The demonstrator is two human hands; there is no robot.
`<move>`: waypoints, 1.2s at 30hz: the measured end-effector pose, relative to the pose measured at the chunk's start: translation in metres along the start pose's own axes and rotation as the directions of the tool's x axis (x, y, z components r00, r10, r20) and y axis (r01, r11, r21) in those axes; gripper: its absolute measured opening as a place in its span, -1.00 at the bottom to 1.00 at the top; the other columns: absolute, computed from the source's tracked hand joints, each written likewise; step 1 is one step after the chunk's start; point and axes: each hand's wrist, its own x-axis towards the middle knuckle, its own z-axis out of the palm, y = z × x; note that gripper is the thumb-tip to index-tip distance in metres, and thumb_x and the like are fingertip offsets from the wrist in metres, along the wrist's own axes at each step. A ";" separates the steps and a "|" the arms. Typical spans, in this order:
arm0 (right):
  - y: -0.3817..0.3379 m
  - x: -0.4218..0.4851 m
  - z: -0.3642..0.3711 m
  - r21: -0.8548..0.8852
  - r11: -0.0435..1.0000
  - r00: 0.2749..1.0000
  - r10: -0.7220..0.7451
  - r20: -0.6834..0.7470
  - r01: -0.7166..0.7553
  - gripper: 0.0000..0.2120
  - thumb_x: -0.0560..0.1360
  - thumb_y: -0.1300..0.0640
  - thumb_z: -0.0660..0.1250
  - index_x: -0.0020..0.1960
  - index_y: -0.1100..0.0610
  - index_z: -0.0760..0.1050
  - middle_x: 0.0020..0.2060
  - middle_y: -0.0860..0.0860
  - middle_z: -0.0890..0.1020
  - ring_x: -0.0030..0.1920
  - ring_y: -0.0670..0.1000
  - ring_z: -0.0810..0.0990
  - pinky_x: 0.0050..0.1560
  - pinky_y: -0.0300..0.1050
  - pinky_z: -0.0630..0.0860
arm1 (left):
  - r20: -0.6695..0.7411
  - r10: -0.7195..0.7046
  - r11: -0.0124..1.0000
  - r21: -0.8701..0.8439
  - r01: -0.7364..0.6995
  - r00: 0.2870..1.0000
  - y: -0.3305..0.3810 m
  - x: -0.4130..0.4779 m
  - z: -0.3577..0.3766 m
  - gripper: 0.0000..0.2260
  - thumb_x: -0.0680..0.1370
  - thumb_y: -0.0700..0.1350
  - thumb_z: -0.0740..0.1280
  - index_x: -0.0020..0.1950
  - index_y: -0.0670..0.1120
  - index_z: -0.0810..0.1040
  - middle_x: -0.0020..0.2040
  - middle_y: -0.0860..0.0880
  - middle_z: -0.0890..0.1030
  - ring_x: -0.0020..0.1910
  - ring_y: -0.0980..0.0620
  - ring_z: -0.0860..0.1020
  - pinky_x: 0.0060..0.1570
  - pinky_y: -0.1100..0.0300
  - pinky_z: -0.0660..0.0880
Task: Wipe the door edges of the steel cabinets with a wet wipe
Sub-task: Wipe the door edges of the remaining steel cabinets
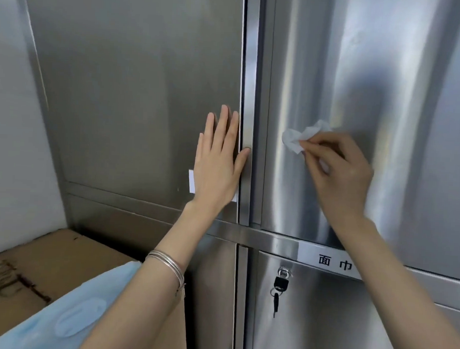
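The steel cabinets fill most of the frame: my left door (127,90) takes the upper left and my right door (373,75) the upper right, with a vertical steel post (250,69) between them. A cardboard box (48,266) sits in the lower left corner, and something pale blue (59,320) overlaps it at the bottom edge.

My left hand (217,168) lies flat on the left door near centre frame, fingers straight and together, thumb reaching across the door edge onto the post. It partly covers a white sticker (191,182).

My right hand (339,174), centre right, pinches the crumpled wet wipe (295,139) at my fingertips against the right door, just beside its left edge.

Below it runs a label strip (333,262) with black characters. Thin silver bangles (167,264) circle my left wrist. A small black-headed key (280,284) hangs in the lower door's lock.
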 end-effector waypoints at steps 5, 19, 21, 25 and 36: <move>-0.013 -0.052 -0.013 0.116 0.985 0.985 0.109 0.136 -0.126 -0.89 0.42 0.39 0.42 -0.07 0.28 0.65 -0.15 0.07 0.55 -0.09 -0.08 0.51 0.06 -0.40 0.37 | 0.118 -0.006 0.994 -0.108 0.019 0.993 -0.012 -0.100 0.018 -0.39 0.59 -0.10 0.32 0.56 -0.17 0.13 0.58 -0.05 0.06 0.57 -0.07 0.00 0.52 -0.04 0.10; -0.028 -0.143 -0.034 0.111 0.955 0.935 0.240 0.263 -0.276 -0.86 0.42 0.34 0.37 -0.04 0.25 0.64 -0.13 0.06 0.56 -0.07 -0.11 0.52 0.09 -0.38 0.38 | 0.189 -0.092 0.993 0.094 0.075 0.978 -0.019 -0.199 0.083 -0.09 0.32 0.01 0.45 0.54 -0.20 0.06 0.55 -0.14 0.14 0.53 -0.17 0.12 0.41 -0.15 0.30; -0.033 -0.151 -0.040 0.097 0.950 0.921 0.256 0.295 -0.295 -0.87 0.44 0.30 0.36 -0.04 0.24 0.64 -0.12 0.07 0.57 -0.06 -0.07 0.54 0.10 -0.35 0.39 | 0.179 -0.058 0.996 0.077 0.044 0.982 -0.018 -0.203 0.080 -0.21 0.39 0.03 0.29 0.53 -0.21 0.09 0.54 -0.17 0.20 0.53 -0.15 0.14 0.40 -0.15 0.32; -0.057 -0.165 -0.055 0.097 0.937 0.897 0.285 0.339 -0.334 -0.87 0.44 0.30 0.36 -0.04 0.25 0.64 -0.12 0.10 0.58 -0.07 -0.08 0.53 0.07 -0.34 0.41 | 0.199 -0.015 1.000 0.027 0.010 0.980 -0.018 -0.216 0.058 -0.17 0.37 -0.08 0.43 0.55 -0.21 0.12 0.55 -0.12 0.18 0.53 -0.06 0.18 0.46 -0.08 0.23; -0.154 -0.175 -0.149 0.175 0.931 0.909 0.251 0.333 -0.321 -0.88 0.44 0.31 0.37 -0.05 0.27 0.64 -0.14 0.10 0.58 -0.03 -0.15 0.53 0.09 -0.40 0.38 | 0.323 -0.182 0.934 -0.238 0.266 0.929 0.034 -0.294 -0.053 -0.03 0.50 -0.12 0.42 0.44 0.39 -0.32 -0.10 0.15 0.50 -0.11 0.03 0.51 -0.17 0.33 0.27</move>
